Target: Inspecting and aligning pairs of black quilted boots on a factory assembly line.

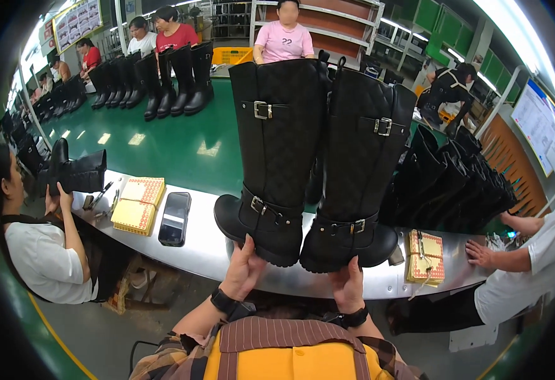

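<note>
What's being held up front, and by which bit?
A tall black quilted boot with buckles in the left grip, and a matching boot in the right grip, both by the sole, thumbs against the side.

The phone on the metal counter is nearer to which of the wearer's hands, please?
Left. The left hand, on one boot, appears right of and below the phone; the right hand, on the other boot, is farther right.

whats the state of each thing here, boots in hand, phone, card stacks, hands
left boot, held roughly upright, straps buckled
right boot, held roughly upright, straps buckled
left hand, gripping left boot from below
right hand, gripping right boot from below
phone, lying flat
left card stack, tied
right card stack, tied
</note>
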Demonstrator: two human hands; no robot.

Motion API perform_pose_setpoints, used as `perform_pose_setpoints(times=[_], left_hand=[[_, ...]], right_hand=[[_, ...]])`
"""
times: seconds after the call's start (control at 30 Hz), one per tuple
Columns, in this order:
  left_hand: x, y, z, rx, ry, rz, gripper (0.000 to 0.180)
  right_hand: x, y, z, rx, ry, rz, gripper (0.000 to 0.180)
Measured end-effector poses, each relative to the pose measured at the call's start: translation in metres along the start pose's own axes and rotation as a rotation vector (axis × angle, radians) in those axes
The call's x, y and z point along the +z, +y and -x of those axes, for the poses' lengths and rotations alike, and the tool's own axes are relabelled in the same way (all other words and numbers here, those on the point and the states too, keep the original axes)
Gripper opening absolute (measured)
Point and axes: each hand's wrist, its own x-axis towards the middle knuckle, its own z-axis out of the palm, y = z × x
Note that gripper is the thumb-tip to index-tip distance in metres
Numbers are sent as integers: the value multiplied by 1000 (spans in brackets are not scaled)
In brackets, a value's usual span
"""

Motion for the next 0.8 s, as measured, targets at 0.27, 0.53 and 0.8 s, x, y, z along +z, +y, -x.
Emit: perform_pose_setpoints(times=[0.27,0.53,0.8], left_hand=[[-4,-1,-1,7,13,46,65],[-4,-2,-2,-9,14,33,64],[-12,1,0,-6,-112,-69,61]], right_hand=[[-3,5,-3,-38,-36,-41,49],[-13,3,-5,-71,-62,12,50],[-19,-2,-13,80,-248,-166,59]])
